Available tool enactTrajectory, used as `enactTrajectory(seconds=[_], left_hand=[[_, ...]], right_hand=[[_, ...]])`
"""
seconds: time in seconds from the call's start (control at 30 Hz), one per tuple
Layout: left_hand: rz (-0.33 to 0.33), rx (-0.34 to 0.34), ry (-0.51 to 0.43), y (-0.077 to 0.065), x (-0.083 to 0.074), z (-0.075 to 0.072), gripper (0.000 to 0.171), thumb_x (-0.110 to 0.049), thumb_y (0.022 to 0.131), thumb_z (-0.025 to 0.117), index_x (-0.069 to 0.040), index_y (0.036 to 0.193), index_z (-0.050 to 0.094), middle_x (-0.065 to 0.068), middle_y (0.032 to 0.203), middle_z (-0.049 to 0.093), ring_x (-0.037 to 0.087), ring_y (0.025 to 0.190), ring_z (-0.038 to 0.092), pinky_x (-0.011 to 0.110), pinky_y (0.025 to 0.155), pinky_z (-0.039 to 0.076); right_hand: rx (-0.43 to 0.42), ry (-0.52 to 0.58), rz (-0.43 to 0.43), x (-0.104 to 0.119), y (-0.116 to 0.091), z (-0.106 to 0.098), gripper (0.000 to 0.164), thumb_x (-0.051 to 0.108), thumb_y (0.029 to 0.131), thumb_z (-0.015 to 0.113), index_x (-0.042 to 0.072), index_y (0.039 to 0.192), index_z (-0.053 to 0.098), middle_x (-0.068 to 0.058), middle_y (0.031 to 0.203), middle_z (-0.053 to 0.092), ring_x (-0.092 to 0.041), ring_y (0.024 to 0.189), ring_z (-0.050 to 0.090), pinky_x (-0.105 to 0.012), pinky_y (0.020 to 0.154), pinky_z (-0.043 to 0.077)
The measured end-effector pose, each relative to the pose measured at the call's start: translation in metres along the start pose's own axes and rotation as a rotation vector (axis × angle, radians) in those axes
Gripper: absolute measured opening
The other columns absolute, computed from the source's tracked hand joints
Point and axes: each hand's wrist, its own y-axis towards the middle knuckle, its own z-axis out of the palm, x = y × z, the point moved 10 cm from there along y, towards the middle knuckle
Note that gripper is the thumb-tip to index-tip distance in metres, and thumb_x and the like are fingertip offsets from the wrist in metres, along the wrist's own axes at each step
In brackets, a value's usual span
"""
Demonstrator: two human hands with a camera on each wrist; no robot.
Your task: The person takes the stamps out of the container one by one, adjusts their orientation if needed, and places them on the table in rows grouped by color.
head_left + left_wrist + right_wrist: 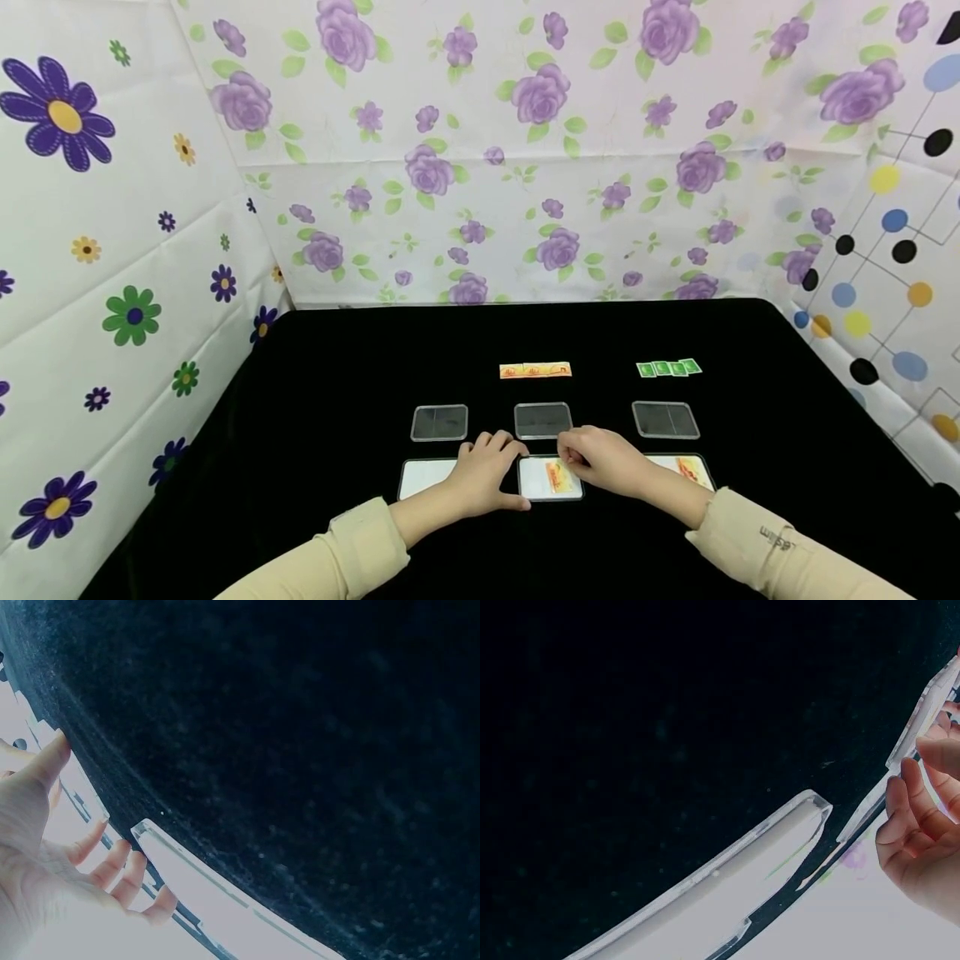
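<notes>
In the head view, three shallow white cases with clear rims stand in a row. My left hand [483, 477] holds the left end of the middle case [531, 478], thumb at its near corner and index finger at its far corner. An orange and yellow sticker-like piece [557, 477] lies on that case's right half. Over the piece's right edge is my right hand [603, 461], fingers curled; whether they pinch the piece is hidden. The left wrist view shows the left thumb [52, 759] by a case edge. Curled right fingers [922, 799] appear in the right wrist view.
The left white case [423, 477] is plain; the right one [660, 461] bears a red-orange picture. Behind stand three clear trays or lids [440, 423] [543, 422] [665, 420]. Farther back lie orange pieces [536, 370] and several green ones [667, 368] on black cloth [360, 367].
</notes>
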Motion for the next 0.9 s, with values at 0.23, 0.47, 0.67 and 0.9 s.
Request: enactTrajectory(seconds=[0.23, 0.47, 0.67, 0.9], left_hand=[[0.004, -0.008, 0.008, 0.001, 0.001, 0.001, 0.066, -0.052, 0.072, 0.076, -0.018, 0.123, 0.054, 0.004, 0.125, 0.052, 0.022, 0.109, 0.049, 0.044, 0.081, 0.043], [0.008, -0.01, 0.016, 0.0, 0.0, 0.0, 0.065, -0.051, 0.072, 0.076, -0.017, 0.123, 0.054, 0.004, 0.124, 0.053, 0.022, 0.109, 0.049, 0.045, 0.081, 0.043], [0.008, 0.0, 0.009, -0.001, -0.001, 0.0, 0.065, -0.051, 0.072, 0.076, -0.017, 0.123, 0.054, 0.005, 0.125, 0.052, 0.023, 0.108, 0.049, 0.045, 0.081, 0.043], [0.005, -0.002, 0.005, -0.001, -0.002, -0.001, 0.065, -0.051, 0.072, 0.076, -0.017, 0.124, 0.054, 0.004, 0.125, 0.052, 0.022, 0.109, 0.049, 0.045, 0.081, 0.043]], right_hand=[[0.019, -0.001, 0.01, 0.0, 0.002, 0.002, 0.018, 0.004, 0.08, 0.069, 0.017, 0.078, 0.057, 0.013, 0.064, 0.045, 0.002, 0.06, 0.036, -0.015, 0.053, 0.035], [0.079, -0.004, 0.055, -0.001, 0.002, 0.006, 0.012, 0.017, 0.081, 0.072, 0.017, 0.085, 0.061, 0.013, 0.067, 0.048, 0.003, 0.059, 0.037, -0.015, 0.053, 0.034], [0.109, 0.061, 0.06, -0.003, 0.003, 0.007, 0.015, 0.016, 0.079, 0.074, 0.015, 0.087, 0.062, 0.01, 0.068, 0.05, 0.003, 0.059, 0.037, -0.016, 0.054, 0.034], [0.159, 0.318, 0.141, -0.015, 0.004, 0.012, 0.017, 0.006, 0.077, 0.074, 0.009, 0.083, 0.059, 0.007, 0.065, 0.05, 0.001, 0.055, 0.041, -0.018, 0.053, 0.039]])
